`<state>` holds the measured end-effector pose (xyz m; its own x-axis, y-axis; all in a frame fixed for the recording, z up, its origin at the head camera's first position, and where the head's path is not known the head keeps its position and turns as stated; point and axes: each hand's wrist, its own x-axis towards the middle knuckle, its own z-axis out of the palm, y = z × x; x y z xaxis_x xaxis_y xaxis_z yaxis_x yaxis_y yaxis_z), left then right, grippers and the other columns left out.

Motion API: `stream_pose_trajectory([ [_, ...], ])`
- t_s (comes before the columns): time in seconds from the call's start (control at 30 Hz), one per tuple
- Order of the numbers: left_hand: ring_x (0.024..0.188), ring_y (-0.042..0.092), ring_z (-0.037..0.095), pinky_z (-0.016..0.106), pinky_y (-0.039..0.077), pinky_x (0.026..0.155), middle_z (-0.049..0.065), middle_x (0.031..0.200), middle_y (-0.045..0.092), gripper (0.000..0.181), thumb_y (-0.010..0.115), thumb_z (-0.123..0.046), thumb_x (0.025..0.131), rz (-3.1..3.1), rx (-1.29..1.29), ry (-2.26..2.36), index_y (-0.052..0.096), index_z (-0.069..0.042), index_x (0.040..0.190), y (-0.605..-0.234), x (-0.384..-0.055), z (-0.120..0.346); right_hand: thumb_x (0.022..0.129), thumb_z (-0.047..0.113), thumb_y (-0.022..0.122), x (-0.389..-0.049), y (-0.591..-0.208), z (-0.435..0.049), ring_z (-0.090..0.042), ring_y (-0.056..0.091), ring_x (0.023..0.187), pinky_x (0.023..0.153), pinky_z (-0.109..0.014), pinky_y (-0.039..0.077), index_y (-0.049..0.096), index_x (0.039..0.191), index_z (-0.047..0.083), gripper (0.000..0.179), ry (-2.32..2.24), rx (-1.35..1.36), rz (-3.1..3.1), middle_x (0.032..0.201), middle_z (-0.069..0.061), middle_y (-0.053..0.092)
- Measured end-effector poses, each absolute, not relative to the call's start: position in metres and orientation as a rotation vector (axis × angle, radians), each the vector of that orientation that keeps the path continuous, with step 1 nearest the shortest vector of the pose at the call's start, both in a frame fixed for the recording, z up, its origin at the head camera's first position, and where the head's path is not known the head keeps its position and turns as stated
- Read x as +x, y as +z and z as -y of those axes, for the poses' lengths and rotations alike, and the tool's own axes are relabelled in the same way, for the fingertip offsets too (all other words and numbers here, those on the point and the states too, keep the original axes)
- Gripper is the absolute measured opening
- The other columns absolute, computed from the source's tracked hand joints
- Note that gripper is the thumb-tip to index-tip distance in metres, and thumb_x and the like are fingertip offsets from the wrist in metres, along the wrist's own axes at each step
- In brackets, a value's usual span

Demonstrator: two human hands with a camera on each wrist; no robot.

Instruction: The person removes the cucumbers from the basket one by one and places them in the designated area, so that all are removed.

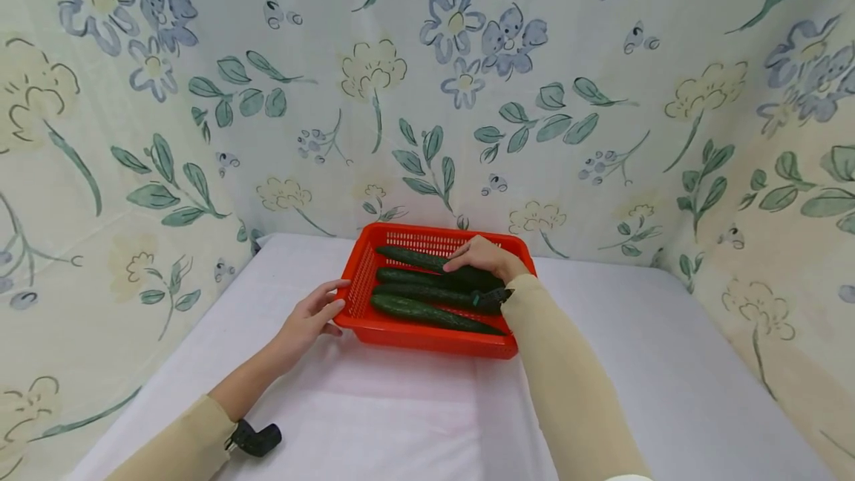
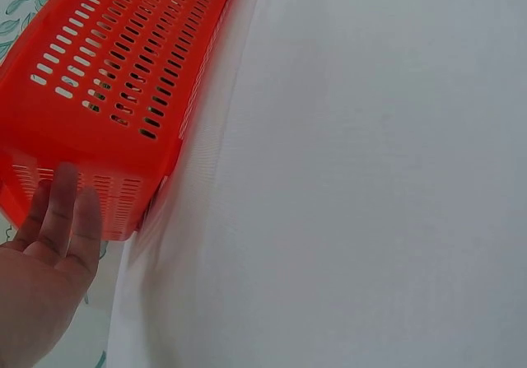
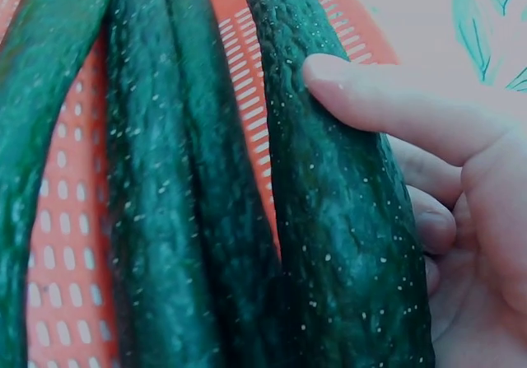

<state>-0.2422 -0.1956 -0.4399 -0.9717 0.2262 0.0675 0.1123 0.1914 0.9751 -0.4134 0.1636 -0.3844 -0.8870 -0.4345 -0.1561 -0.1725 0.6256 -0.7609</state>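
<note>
A red plastic basket [image 1: 434, 345] with slotted walls holds several long dark green cucumbers lying side by side. My right hand [image 1: 486, 257] reaches in from the right and grips the rearmost cucumber [image 3: 338, 220]. In the right wrist view the thumb lies on top of it and the other fingers are round its far side, partly hidden. Another cucumber [image 1: 427, 313] lies along the basket's front wall. At the basket's left end my left hand [image 1: 314, 312] touches the rim and outer wall, its fingers [image 2: 59, 216] fairly straight.
The basket stands on a white cloth-covered table [image 1: 401, 407], near its back edge. Behind and on both sides hangs a flower-patterned curtain [image 1: 401, 95]. A black wrist device [image 1: 257, 438] is worn at the left sleeve.
</note>
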Motion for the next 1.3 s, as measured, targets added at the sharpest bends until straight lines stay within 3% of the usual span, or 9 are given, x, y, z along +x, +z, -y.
stream_pose_trajectory([
  [0.27, 0.101, 0.066, 0.025, 0.031, 0.059, 0.084, 0.023, 0.14, 0.052, 0.051, 0.055, -0.034, 0.104, -2.342, 0.336, 1.926, 0.04, -0.023, 0.152, -0.441, -0.241, 0.193, 0.083, 0.037, 0.081, -0.412, -0.371, -0.166, -0.021, 0.061, 0.112, 0.098, -0.037, 0.051, 0.079, 0.111, 0.014, 0.037, -1.133, -0.476, -2.536, 0.12, -0.004, 0.073],
  [0.63, 0.101, 0.067, 0.024, 0.034, 0.059, 0.086, 0.023, 0.143, 0.051, 0.052, 0.054, -0.035, 0.104, -2.329, 0.314, 1.93, 0.04, -0.022, 0.153, -0.444, -0.24, 0.193, 0.082, 0.035, 0.082, -0.413, -0.34, -0.173, -0.028, 0.056, 0.126, 0.109, -0.045, 0.045, 0.078, 0.114, 0.01, 0.041, -1.08, -0.566, -2.613, 0.132, -0.01, 0.067],
  [1.07, 0.1, 0.067, 0.022, 0.031, 0.059, 0.085, 0.024, 0.144, 0.051, 0.052, 0.054, -0.033, 0.105, -2.328, 0.324, 1.945, 0.039, -0.02, 0.153, -0.444, -0.237, 0.197, 0.082, 0.035, 0.083, -0.413, -0.324, -0.206, -0.022, 0.067, 0.11, 0.094, -0.037, 0.056, 0.076, 0.118, 0.01, 0.045, -1.133, -0.504, -2.605, 0.12, -0.008, 0.073],
  [1.3, 0.1, 0.066, 0.023, 0.032, 0.059, 0.085, 0.024, 0.144, 0.05, 0.052, 0.054, -0.033, 0.105, -2.317, 0.346, 1.941, 0.039, -0.021, 0.153, -0.441, -0.24, 0.195, 0.085, 0.034, 0.081, -0.408, -0.316, -0.229, -0.029, 0.068, 0.098, 0.08, -0.031, 0.059, 0.077, 0.113, 0.007, 0.039, -1.17, -0.475, -2.598, 0.109, -0.01, 0.075],
])
